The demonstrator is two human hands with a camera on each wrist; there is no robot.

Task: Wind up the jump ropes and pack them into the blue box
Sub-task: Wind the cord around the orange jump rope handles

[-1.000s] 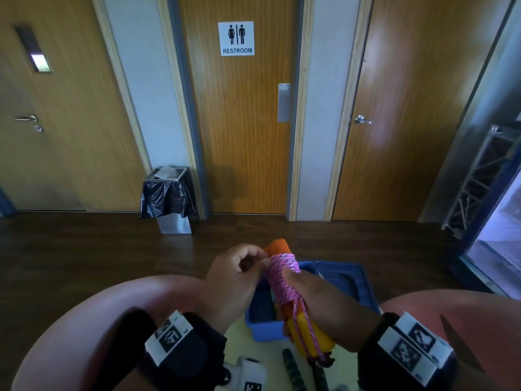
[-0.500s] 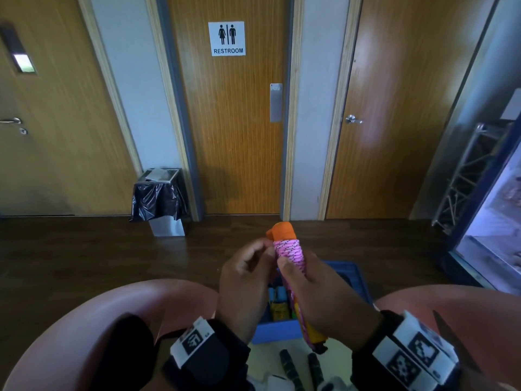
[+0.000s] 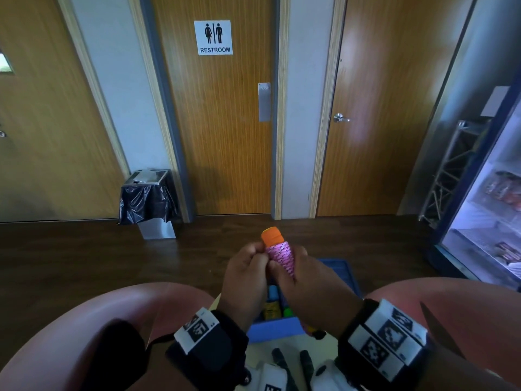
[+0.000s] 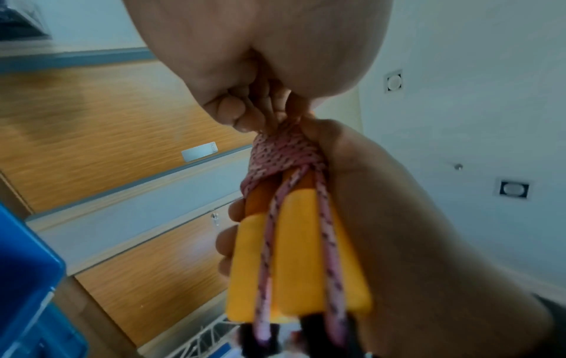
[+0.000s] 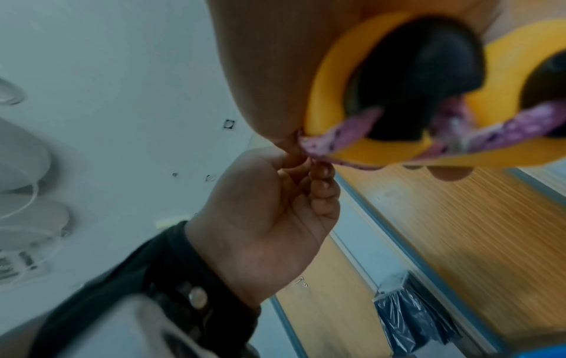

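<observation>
One jump rope is in hand: its two yellow foam handles lie side by side with orange upper sections and black end caps, and the pink, dark-flecked cord is coiled tightly round their upper part, with two strands running down along the yellow foam to the caps. The right hand grips this bundle, fingers curled round the far side of the handles and the thumb pressed beside the coil, so that the single orange tip stands clear above the fingers and the black caps stick out below the heel of the hand. The left hand meets the bundle at the coil, its fingers bunched and curled in a pinch at the edge of the pink winding; the exact strand between the fingertips is hidden. Below and behind both hands sits one blue box, its near wall just under the wrists, with several coloured objects inside whose count cannot be made out. Nearer than the box, between the two wrist-worn cameras, two dark green handles lie on a pale surface. Beyond the fingers stand three wooden doors, the middle one bearing a restroom sign, and one bin lined with a black bag.
</observation>
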